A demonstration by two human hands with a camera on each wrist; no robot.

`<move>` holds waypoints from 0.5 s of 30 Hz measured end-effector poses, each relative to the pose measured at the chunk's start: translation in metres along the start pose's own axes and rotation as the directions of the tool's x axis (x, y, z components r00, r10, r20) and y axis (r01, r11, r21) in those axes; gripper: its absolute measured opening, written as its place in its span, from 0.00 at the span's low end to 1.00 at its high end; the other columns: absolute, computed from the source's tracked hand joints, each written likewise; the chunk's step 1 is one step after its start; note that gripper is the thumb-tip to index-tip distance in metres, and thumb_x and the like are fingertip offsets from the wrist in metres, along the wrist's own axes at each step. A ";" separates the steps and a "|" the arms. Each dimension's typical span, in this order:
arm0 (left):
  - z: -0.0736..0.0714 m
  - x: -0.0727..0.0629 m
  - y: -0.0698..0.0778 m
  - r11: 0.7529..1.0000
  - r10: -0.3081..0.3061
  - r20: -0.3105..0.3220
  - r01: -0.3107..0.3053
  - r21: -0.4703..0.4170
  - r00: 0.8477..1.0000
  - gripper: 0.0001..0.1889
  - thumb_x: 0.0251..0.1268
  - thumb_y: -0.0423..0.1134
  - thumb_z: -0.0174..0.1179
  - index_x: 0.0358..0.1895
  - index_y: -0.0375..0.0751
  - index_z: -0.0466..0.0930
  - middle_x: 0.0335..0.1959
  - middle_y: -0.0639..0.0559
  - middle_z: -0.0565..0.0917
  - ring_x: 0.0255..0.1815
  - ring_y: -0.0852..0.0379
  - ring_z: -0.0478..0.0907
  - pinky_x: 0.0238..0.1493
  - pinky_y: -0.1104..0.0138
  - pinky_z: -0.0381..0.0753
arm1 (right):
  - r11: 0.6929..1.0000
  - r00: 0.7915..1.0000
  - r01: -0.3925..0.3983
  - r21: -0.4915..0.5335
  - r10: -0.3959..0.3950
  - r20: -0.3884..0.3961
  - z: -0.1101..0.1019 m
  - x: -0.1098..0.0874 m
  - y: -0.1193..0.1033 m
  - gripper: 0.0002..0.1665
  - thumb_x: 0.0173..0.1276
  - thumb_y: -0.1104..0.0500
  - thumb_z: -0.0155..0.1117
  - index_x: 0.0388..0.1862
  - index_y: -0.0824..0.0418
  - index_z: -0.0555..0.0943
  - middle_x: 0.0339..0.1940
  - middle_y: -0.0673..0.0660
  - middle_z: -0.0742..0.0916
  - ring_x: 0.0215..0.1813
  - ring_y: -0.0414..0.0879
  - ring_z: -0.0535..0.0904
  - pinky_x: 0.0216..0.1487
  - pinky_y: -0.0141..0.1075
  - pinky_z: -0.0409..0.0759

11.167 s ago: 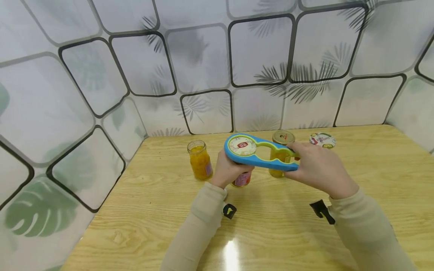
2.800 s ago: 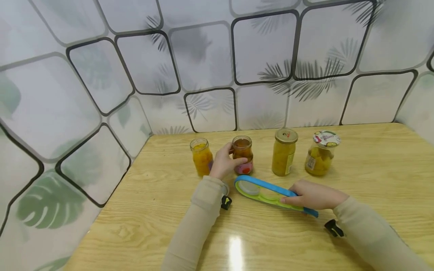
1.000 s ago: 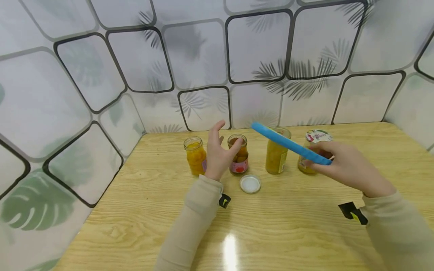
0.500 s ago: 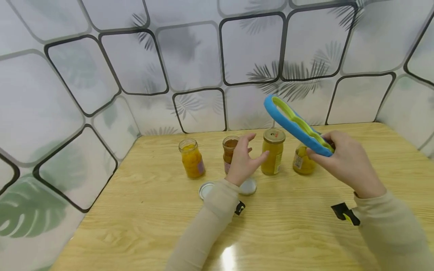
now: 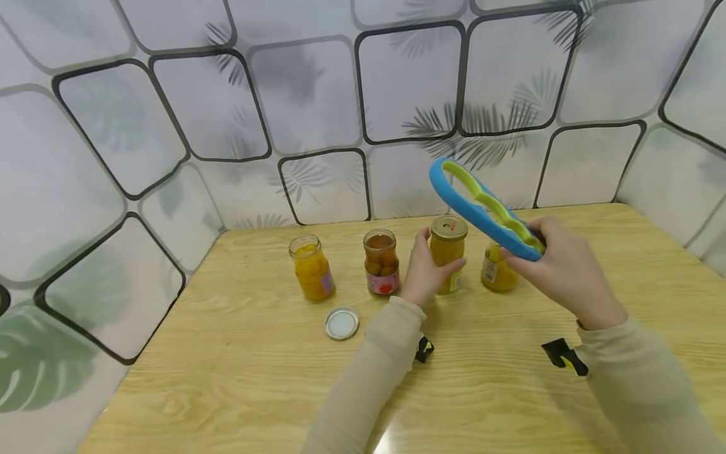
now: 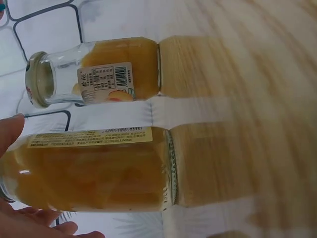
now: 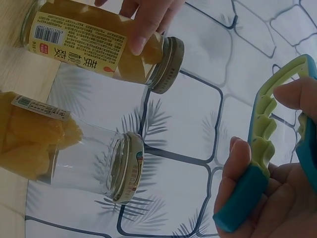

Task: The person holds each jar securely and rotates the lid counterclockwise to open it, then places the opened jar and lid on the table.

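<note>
My left hand (image 5: 422,274) grips a tall lidded jar of yellow fruit (image 5: 445,252), thumb on its near side. In the right wrist view its fingers lie against the yellow label of that jar (image 7: 81,42). The jar stands upright on the table. My right hand (image 5: 570,271) holds a blue and green jar opener (image 5: 482,208) by its handle end, raised in the air. Behind the opener stands a shorter jar of yellow fruit (image 5: 499,271); its printed lid (image 7: 130,168) shows in the right wrist view.
Left of my left hand stand two lidless jars, one with orange fruit (image 5: 312,271), one with brownish-red fruit (image 5: 381,261). A loose lid (image 5: 342,323) lies in front of them on the wooden table (image 5: 227,378). Patterned panels (image 5: 317,82) rise behind.
My left hand has moved right from the brownish-red fruit jar and taken hold of the tall jar. The opener, earlier around the loosened jar's lid, is now lifted and turned. One loose lid is now hidden.
</note>
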State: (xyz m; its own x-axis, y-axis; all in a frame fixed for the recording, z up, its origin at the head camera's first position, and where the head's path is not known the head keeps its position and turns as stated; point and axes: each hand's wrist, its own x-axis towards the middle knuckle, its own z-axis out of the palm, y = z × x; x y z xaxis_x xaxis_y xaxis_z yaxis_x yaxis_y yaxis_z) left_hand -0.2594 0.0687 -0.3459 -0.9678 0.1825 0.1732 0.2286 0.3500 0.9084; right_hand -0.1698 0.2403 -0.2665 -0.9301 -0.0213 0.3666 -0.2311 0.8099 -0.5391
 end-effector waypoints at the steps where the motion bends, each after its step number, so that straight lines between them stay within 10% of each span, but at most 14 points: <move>1: 0.002 0.001 -0.001 1.000 0.012 -0.002 -0.012 -0.003 1.000 0.42 0.49 0.43 0.66 0.65 0.40 0.50 0.61 0.46 0.63 0.61 0.54 0.61 0.59 0.62 0.60 | 1.000 1.000 0.001 -0.005 -0.001 0.004 0.001 0.000 0.000 0.29 0.57 0.49 0.61 0.45 0.71 0.68 0.28 0.63 0.76 0.22 0.49 0.68 0.18 0.36 0.66; 15: -0.004 0.002 -0.002 0.996 0.069 0.028 -0.070 0.048 0.997 0.34 0.49 0.39 0.66 0.60 0.38 0.59 0.54 0.48 0.70 0.54 0.56 0.68 0.55 0.65 0.65 | 0.999 0.999 0.022 -0.035 -0.020 0.042 0.001 0.002 0.000 0.30 0.55 0.52 0.65 0.45 0.74 0.68 0.28 0.63 0.77 0.22 0.48 0.68 0.18 0.36 0.66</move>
State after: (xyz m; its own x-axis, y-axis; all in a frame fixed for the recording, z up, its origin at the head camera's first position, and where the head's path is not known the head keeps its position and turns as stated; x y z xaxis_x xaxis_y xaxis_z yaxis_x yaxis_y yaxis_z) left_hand -0.2627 0.0649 -0.3463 -0.9466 0.2313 0.2246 0.3005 0.3802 0.8747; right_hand -0.1721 0.2400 -0.2667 -0.9364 -0.0624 0.3453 -0.2411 0.8294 -0.5039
